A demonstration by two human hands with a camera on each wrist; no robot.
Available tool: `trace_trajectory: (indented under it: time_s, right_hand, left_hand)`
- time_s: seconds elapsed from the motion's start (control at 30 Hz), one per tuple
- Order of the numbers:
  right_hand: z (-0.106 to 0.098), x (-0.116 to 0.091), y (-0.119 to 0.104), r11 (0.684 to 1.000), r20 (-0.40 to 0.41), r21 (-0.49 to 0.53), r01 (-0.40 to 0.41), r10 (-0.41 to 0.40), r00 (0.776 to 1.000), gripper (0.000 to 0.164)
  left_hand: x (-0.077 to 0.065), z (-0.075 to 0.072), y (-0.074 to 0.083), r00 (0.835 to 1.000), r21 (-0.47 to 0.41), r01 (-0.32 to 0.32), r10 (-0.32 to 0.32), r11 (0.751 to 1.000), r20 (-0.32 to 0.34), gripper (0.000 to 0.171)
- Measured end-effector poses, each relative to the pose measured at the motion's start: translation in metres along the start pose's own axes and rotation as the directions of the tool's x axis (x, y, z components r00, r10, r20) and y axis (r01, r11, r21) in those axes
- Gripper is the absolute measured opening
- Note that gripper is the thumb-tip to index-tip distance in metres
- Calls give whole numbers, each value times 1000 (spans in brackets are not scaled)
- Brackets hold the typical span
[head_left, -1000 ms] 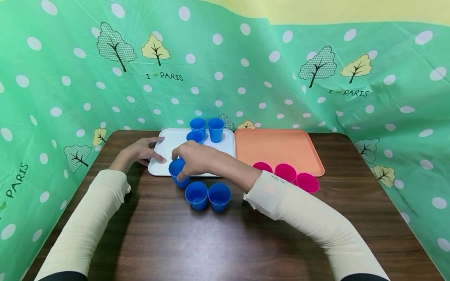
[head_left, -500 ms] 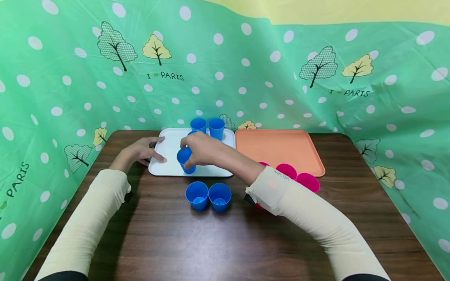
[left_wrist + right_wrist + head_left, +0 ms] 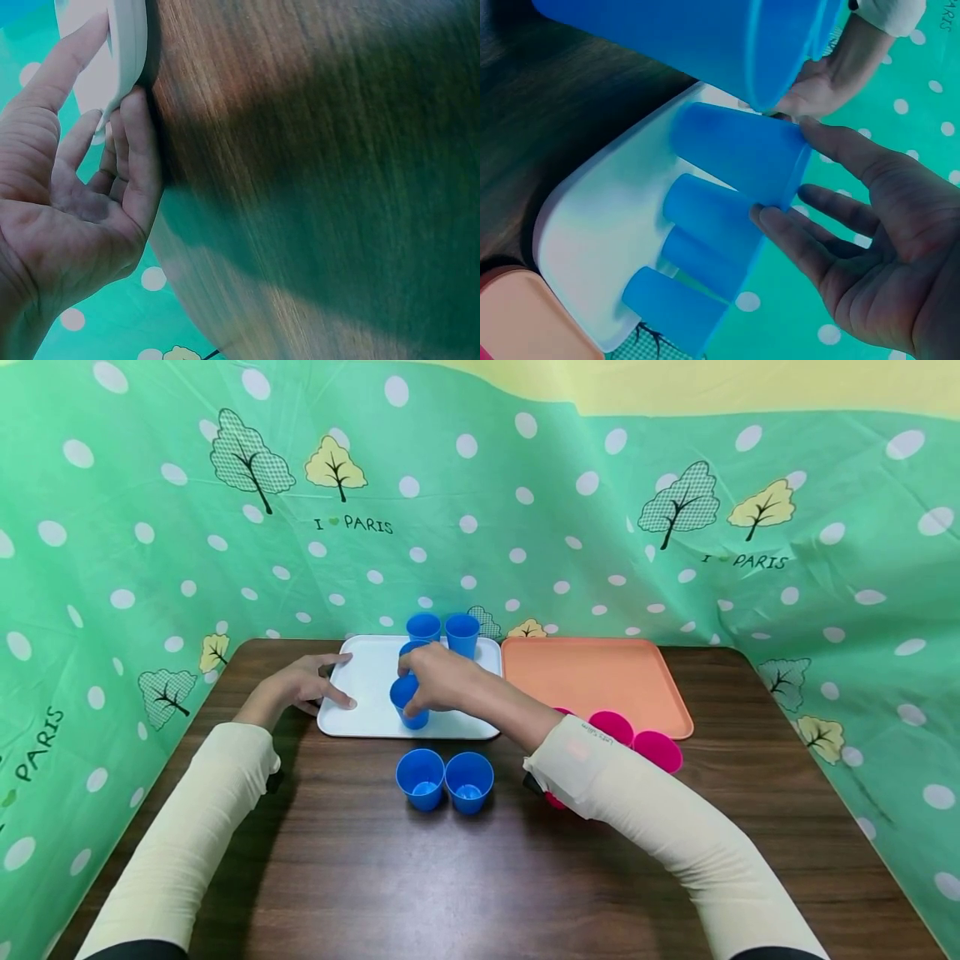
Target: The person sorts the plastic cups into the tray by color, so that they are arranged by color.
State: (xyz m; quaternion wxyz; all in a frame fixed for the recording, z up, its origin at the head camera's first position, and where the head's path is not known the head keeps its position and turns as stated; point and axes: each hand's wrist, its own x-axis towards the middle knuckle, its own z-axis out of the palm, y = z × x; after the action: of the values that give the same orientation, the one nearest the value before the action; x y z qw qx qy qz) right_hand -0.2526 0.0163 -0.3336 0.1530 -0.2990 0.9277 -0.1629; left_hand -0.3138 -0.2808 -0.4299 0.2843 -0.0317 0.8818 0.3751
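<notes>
My right hand (image 3: 442, 678) holds a blue plastic cup (image 3: 403, 697) by its rim, thumb and fingertips on the rim in the right wrist view. The cup stands upright over the front part of the white tray (image 3: 367, 668). Behind it on the tray are three more blue cups (image 3: 462, 635), one partly hidden by this hand. My left hand (image 3: 296, 683) grips the tray's left edge: the thumb lies over the rim (image 3: 129, 45), the other fingers are curled along the outside. Two blue cups (image 3: 420, 777) stand side by side on the table in front.
An orange tray (image 3: 585, 672) lies right beside the white one. Several pink cups (image 3: 657, 752) stand at its front edge, partly hidden behind my right sleeve (image 3: 637, 814). The dark wooden table (image 3: 420, 885) backs onto a green dotted cloth (image 3: 525, 552).
My right hand has carried the blue cup from the tray's front left edge back and to the right, over the white tray. The left hand has stayed in place.
</notes>
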Motion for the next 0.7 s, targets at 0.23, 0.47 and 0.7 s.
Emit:
trace_trajectory:
  time_s: [0.23, 0.47, 0.7]
  right_hand:
    - [3, 2, 3, 1000, -7, 11, -16, 16, 1000, 68]
    - [3, 3, 6, 1000, -23, -3, -29, 29, 999, 66]
    - [1, 1, 9, 1000, -31, -2, -28, 28, 999, 64]
  left_hand:
    - [2, -1, -1, 1000, 15, 0, 0, 1000, -3, 119]
    - [1, -1, -1, 1000, 10, -9, 9, 1000, -1, 120]
    - [-2, 0, 0, 1000, -13, 0, 0, 1000, -4, 118]
